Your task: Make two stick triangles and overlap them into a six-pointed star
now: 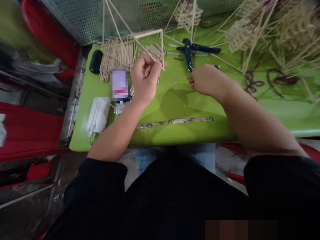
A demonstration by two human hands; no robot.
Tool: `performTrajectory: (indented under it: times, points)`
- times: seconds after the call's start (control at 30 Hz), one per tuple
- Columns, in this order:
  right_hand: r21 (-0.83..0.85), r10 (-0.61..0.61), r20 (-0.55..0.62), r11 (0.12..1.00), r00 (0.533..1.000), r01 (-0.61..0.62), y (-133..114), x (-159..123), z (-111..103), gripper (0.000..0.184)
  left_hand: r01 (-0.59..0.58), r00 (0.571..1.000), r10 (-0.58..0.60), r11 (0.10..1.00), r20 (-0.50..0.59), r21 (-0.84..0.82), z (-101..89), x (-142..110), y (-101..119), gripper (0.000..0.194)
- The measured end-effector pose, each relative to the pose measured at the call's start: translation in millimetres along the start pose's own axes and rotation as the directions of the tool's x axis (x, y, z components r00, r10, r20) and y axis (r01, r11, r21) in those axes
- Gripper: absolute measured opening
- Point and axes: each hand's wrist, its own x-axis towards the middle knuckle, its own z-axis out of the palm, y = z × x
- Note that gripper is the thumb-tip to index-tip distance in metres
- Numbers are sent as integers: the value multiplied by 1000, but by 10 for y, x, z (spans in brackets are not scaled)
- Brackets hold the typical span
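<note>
My left hand (pixel 145 78) is closed, thumb and fingers pinching the near corner of a frame of thin wooden sticks (pixel 149 34). The frame rises above the green table. My right hand (pixel 208 81) hangs over the middle of the table with its fingers curled together. Whatever it may hold is hidden or too small to name. Just beyond it lies a dark blue hand tool (pixel 188 55), one end reaching to the fingers; whether they touch it I cannot tell. A bundle of loose wooden sticks (pixel 116 55) lies behind my left hand.
On the green table (pixel 160 136) are a lit phone (pixel 119 83), a white power bank (pixel 98 115), a black case (pixel 96 61) and a patterned flat strip (pixel 175 121). Woven stick pieces (pixel 241 35) and purple cord (pixel 252 83) fill the right. A perforated metal panel (pixel 100 20) borders the back.
</note>
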Motion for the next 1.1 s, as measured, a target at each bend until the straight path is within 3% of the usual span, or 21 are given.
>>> performTrajectory:
  times: [0.1, 0.2, 0.3, 0.4, 0.47, 0.7, 0.83, 1.0, 1.1]
  points:
    - [-120, 78, -73, 989, 994, -87, -161, -71, -46, 22, 4, 999, -6, 999, -53, -36, 8, -4, 87, 60]
    - [-144, 92, -54, 985, 994, -99, -199, -118, -120, 20, 53, 998, -54, 998, -41, -17, -16, 4, 73, 58]
    - [46, 6, -93, 999, 996, -2, -90, -149, -237, 16, 27, 1000, -27, 999, 15, -24, -54, 16, -75, 53]
    - [305, -51, -267, 943, 963, 134, 42, -195, -345, 18, -44, 999, 44, 995, -7, -87, -66, 19, -224, 46]
    - [400, -37, -322, 900, 946, 171, 86, -228, -381, 24, -49, 998, 46, 995, -36, -86, -60, 16, -247, 50]
    - [548, -151, -151, 810, 977, 210, -22, -308, -377, 47, 29, 999, -30, 999, 16, 31, -49, 15, -35, 65]
    - [481, -208, -238, 823, 949, 301, -134, -305, -352, 52, 28, 999, -28, 999, 33, 29, -46, 15, -6, 63]
    - [274, -287, -411, 866, 865, 418, -289, -105, -59, 19, 49, 997, -52, 997, 49, 64, -23, -2, 59, 65]
    - [194, -360, -452, 853, 816, 484, -409, 14, 193, 33, 25, 1000, -25, 1000, 1, 8, -8, -6, 125, 61]
